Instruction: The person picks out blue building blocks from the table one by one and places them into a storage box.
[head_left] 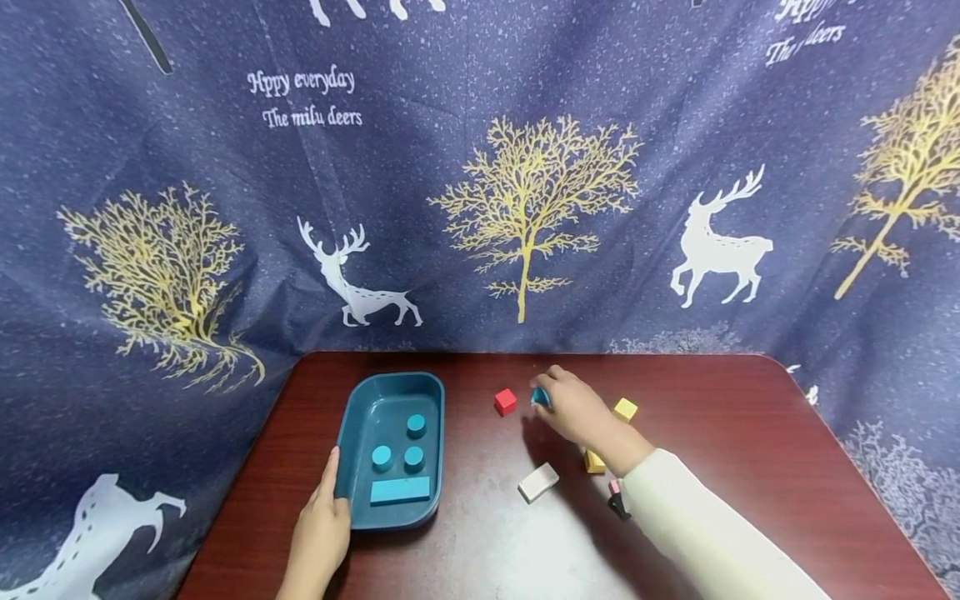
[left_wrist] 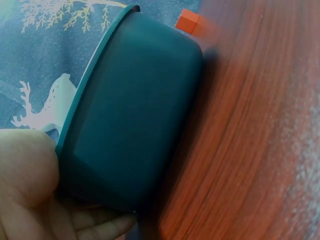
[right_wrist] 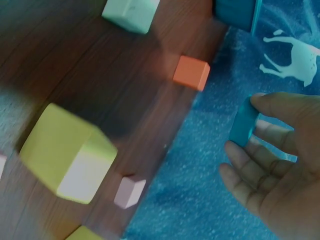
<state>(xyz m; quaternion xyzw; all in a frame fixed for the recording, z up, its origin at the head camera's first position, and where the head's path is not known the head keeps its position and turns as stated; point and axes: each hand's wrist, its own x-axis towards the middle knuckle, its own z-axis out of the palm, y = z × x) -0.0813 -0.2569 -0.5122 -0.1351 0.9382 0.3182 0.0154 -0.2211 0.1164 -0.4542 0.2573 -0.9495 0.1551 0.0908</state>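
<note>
My left hand (head_left: 321,525) holds the left side of a blue plastic tray (head_left: 437,433) at its near end. In the left wrist view, its fingers (left_wrist: 105,229) lie against the tray's lower edge. Inside the tray sit three blue round blocks, one of them a cylinder (head_left: 416,427), and a long blue bar (head_left: 401,490). Over the table's far part, my right hand (head_left: 581,408) pinches a small blue block (right_wrist: 244,122) between thumb and fingertips; its full shape is partly hidden. A red cube (head_left: 506,402) lies just left of that hand.
A white block (head_left: 538,482) lies mid-table. Yellow blocks (head_left: 626,409) (head_left: 595,462) and a pink piece (head_left: 615,487) beside a black one (head_left: 619,506) lie around the right forearm. Behind the table (head_left: 480,550) hangs a blue patterned cloth (head_left: 465,208).
</note>
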